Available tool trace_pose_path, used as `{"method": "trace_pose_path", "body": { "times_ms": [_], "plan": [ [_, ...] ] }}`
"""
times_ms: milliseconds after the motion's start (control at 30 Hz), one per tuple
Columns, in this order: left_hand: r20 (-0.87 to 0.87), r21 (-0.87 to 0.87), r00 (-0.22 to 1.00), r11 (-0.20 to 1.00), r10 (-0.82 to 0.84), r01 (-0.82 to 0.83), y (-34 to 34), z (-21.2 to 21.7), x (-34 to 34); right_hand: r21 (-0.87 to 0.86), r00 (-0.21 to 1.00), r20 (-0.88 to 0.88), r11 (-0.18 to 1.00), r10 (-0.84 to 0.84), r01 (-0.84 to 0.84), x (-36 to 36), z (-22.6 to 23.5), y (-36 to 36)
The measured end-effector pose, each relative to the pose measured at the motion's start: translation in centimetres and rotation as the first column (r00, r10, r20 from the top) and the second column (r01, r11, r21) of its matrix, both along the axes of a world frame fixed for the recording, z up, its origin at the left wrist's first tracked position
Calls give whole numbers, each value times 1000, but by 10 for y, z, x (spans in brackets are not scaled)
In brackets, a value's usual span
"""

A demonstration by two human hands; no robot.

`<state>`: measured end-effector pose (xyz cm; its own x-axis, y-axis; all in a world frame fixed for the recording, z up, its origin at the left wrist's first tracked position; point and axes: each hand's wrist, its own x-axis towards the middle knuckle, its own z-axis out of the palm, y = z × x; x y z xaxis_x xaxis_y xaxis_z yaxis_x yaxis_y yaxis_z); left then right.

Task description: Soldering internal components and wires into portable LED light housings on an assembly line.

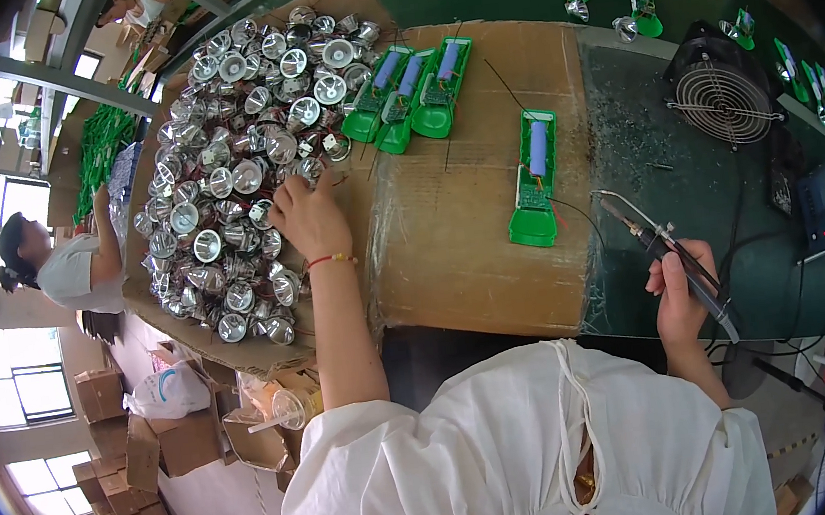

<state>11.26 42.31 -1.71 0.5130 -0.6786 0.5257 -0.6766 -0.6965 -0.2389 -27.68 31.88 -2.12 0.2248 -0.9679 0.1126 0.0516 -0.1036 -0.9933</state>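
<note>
My left hand (307,213) reaches into a large heap of shiny silver reflector cups (240,145) on a cardboard sheet (461,242), its fingers curled on one of the cups at the heap's right edge. My right hand (679,285) holds a soldering iron (668,251) like a pen, tip pointing up-left toward a green plastic base with a blue cylindrical battery (535,179). Three more green bases with batteries (410,92) lie side by side at the far end of the cardboard.
A small black fan (723,99) stands on the green table at the right, with a soldering station box (824,204) beside it. More green bases (643,7) lie along the table's far edge. A person in a white top (72,268) works at the left. Cardboard boxes (141,452) sit on the floor.
</note>
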Motion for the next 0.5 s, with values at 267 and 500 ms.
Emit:
{"method": "trace_pose_path", "body": {
  "times_ms": [267, 500],
  "plan": [
    [48, -53, 998, 998, -43, 46, -5, -4, -3, 24, 999, 39, 999, 24, -25, 1, 2, 2],
    [-934, -324, 146, 945, -326, 40, -21, 30, -130, 11, 976, 26, 976, 216, -216, 11, 13, 4]
  ]
}}
